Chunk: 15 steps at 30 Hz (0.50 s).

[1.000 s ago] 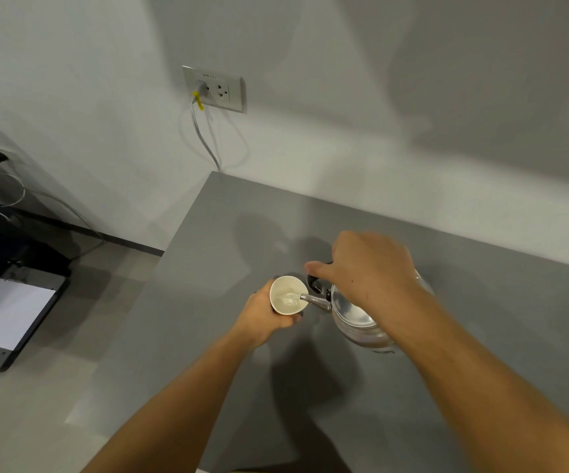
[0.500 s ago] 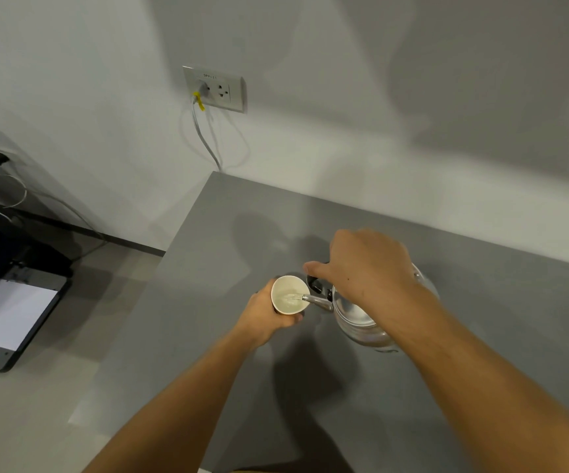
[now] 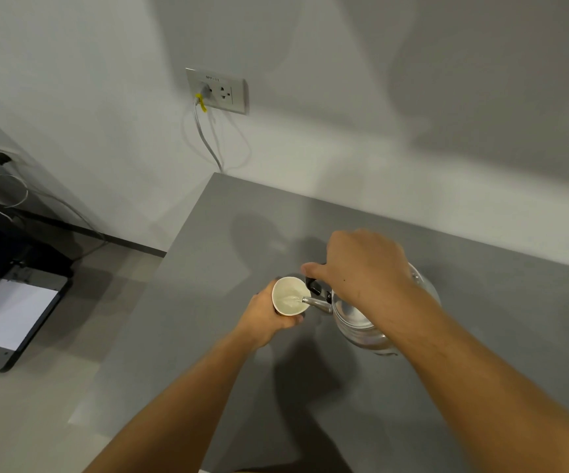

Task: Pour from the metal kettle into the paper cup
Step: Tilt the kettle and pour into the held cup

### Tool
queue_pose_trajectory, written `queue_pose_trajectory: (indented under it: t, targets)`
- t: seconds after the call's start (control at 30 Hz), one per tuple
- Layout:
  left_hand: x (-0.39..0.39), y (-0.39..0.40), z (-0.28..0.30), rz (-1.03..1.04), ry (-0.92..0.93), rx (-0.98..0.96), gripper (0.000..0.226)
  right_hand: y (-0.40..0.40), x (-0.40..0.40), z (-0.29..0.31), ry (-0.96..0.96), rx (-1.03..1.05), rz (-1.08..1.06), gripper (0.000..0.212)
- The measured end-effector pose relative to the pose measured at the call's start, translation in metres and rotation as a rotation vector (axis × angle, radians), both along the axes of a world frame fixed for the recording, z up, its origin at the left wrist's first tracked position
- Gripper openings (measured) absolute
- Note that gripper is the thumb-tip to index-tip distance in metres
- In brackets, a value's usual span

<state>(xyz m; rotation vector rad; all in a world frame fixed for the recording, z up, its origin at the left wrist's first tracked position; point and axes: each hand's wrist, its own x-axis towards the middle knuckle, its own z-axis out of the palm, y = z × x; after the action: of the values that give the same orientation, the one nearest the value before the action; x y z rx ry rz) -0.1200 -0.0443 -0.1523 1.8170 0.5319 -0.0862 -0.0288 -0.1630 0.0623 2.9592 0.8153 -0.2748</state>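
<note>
We look down at a grey table (image 3: 481,302) set against a white wall (image 3: 344,148). Near the middle of the table, our left hand (image 3: 269,319) is wrapped around a white paper cup (image 3: 288,297), gripping it from the left and near side so the open mouth faces up toward us. Just to the right of the cup, our right hand (image 3: 368,268) is clenched over the black handle (image 3: 314,286) on top of a shiny metal kettle (image 3: 361,319). The kettle is tilted to the left, with its spout (image 3: 314,302) reaching over the cup's right rim. A thin clear stream of water (image 3: 293,299) runs from the spout into the cup, where a little liquid already sits. On the wall beyond the table's far left corner, there is a double socket (image 3: 218,90) with a pale cable (image 3: 208,141) plugged in and hanging down. On the floor at far left sits a dark printer (image 3: 10,302) holding white paper (image 3: 6,315).
</note>
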Motion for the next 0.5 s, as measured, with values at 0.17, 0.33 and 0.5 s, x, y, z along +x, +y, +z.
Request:
queue_pose_trajectory:
  t: [0.17,0.33,0.5]
  targets:
    - [-0.001,0.0003,0.0009,-0.001,0.011,-0.013,0.067,0.0013,-0.0008,-0.0003,-0.009,0.005,0.004,0.049]
    - [-0.001,0.0005,0.0007,-0.002,0.009,-0.027,0.066,0.0034,-0.0014,-0.0009,-0.018,0.007,0.012,0.051]
    - [-0.0006,0.0003,-0.003,0.005,0.002,-0.024,0.069,0.0035,-0.0018,-0.0008,-0.02,0.006,0.008,0.05]
